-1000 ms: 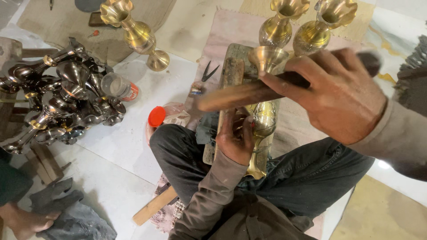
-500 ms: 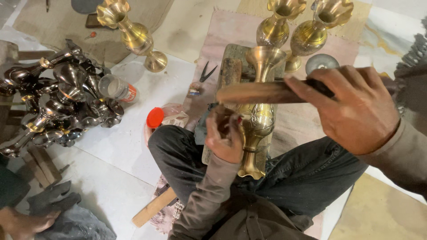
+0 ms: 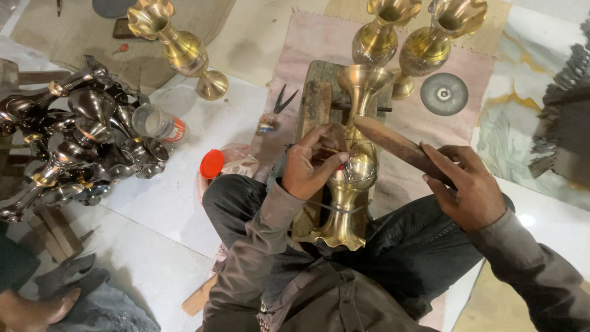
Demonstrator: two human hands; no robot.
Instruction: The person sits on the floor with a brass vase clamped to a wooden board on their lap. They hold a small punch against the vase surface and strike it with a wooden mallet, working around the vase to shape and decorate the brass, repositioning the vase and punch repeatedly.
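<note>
We see a shiny brass vase [image 3: 355,178] lying across the person's lap, with its neck resting on a wooden block [image 3: 316,110] on the pink mat [image 3: 424,80]. The left hand [image 3: 313,165] is curled on the round belly of the vase, and its fingers pinch a small thin tool we cannot make out. The right hand [image 3: 470,187] is closed around a wooden stick [image 3: 396,146], whose tip is just above the vase. At the far edge of the mat stand two more brass vases [image 3: 405,43]. A grey round disc [image 3: 444,94] lies near them. On the white floor at the left sits a heap of dark metal vases [image 3: 74,144], and a red lid [image 3: 212,163] lies near the person's knee.
</note>
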